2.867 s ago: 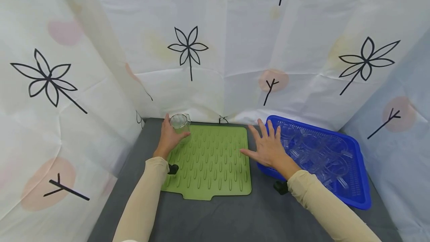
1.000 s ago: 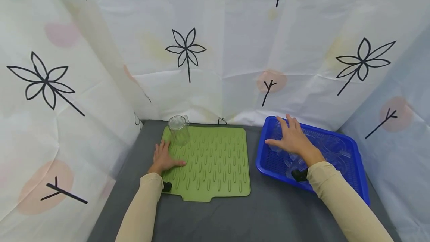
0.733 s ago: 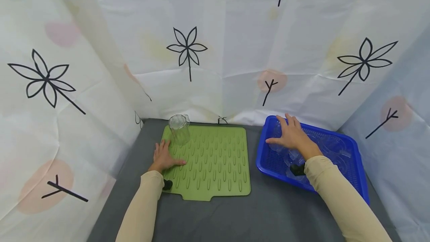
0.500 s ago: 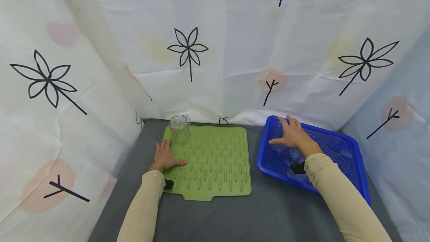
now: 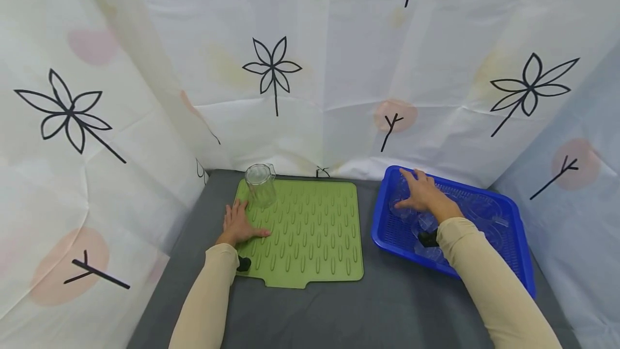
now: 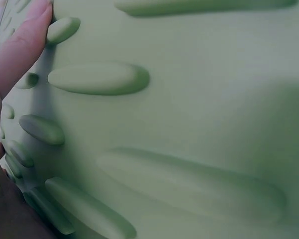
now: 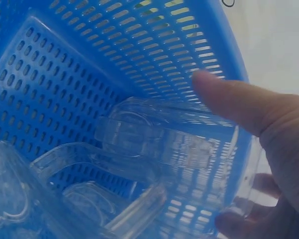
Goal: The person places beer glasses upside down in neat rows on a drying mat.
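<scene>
A clear glass mug (image 5: 261, 187) stands on the back left corner of a green ridged drying mat (image 5: 310, 230). My left hand (image 5: 237, 226) rests on the mat's left side, fingers extended and thumb spread out, just in front of that mug. In the left wrist view, the thumb (image 6: 20, 55) lies over the mat's raised ridges. Inside the blue basket's far left end, my right hand (image 5: 426, 198) curls round another clear glass mug (image 7: 174, 144). Its thumb (image 7: 234, 97) is on one side and its fingertips show on the other, partly through the glass.
The blue perforated basket (image 5: 382, 241) stands on the grey table (image 5: 339, 316), right of the mat. More clear glass mugs (image 5: 484, 214) lie in it, partly hidden by the right arm. A white patterned curtain (image 5: 339, 69) hangs behind and at both sides.
My left hand has let go of the mug on the mat and drawn back towards me. My right hand has moved right into the basket and closed in round a mug there.
</scene>
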Demonstrator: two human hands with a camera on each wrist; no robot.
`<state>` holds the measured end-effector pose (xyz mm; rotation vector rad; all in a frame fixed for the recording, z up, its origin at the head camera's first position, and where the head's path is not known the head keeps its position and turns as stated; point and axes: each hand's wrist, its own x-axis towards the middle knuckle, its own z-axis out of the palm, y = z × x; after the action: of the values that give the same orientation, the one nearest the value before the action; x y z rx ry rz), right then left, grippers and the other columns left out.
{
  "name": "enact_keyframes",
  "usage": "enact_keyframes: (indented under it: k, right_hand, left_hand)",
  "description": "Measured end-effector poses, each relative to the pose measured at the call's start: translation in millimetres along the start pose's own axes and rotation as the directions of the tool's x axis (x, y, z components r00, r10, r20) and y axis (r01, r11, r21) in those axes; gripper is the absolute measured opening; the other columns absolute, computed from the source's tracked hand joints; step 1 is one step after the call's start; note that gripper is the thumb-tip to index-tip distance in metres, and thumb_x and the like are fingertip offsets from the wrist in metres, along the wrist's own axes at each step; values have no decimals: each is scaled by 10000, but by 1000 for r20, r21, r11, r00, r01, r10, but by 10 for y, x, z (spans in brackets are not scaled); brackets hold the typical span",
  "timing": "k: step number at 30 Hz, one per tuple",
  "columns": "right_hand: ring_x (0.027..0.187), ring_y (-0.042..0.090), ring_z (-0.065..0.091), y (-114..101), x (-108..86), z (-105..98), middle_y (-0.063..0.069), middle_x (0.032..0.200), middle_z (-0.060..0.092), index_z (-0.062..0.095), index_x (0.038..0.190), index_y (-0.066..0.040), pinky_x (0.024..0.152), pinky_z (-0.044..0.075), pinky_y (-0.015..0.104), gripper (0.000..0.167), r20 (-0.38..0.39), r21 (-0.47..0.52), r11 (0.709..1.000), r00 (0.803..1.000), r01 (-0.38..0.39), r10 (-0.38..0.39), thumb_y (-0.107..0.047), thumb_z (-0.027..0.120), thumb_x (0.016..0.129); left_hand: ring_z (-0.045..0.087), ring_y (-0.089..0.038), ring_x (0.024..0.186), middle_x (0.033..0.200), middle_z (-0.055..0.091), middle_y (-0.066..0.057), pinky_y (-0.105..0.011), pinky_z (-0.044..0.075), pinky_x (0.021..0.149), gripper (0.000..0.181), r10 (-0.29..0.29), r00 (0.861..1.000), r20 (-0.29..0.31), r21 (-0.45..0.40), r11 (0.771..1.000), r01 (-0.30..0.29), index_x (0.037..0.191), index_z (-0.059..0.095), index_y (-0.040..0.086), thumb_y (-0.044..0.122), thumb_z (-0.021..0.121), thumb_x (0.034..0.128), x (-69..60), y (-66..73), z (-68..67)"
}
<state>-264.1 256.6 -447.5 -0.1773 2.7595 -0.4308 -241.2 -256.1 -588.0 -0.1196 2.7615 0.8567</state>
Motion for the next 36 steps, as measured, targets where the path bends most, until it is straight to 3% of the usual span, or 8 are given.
enact_keyframes:
  k: [8,16,25,36]
  right_hand:
    - [1421,705,118,-35,32,-27,419,1598,57,117,1627,-53,1054,320,809,1006,14,-16,1000,1000,-24,24,-225,788,898]
    - [1394,703,195,-55,13,-28,436,1558,147,232,1591,-22,1024,367,793,842,-35,-7,999,999,-36,36,-167,735,931]
    - [1363,696,248,-95,-3,-47,433,1526,199,311,1561,-17,994,404,772,794,-61,6,999,997,-41,41,-176,751,919]
    - [1312,666,338,-115,-41,-103,411,1455,289,367,1530,-26,959,454,732,773,-113,0,1000,993,-19,19,-207,766,893]
  left_hand:
    - [-182,-496,1554,1709,-85,-228,-694,-22,1247,1400,-16,1000,20,-3,1000,16,1646,81,75,626,898,651,23,-15,2]
    - [-132,-506,1561,1710,-47,-233,-698,18,1247,1389,-18,1000,3,10,1000,18,1643,110,68,640,895,650,-4,35,-7]
    - [-152,-514,1553,1706,-70,-244,-697,-10,1246,1428,-8,1000,7,0,1000,8,1640,107,60,676,892,620,-10,27,-7]
    - [-166,-513,1552,1704,-82,-243,-693,-13,1249,1400,-13,1000,24,29,1000,12,1645,64,75,633,889,661,34,-10,14]
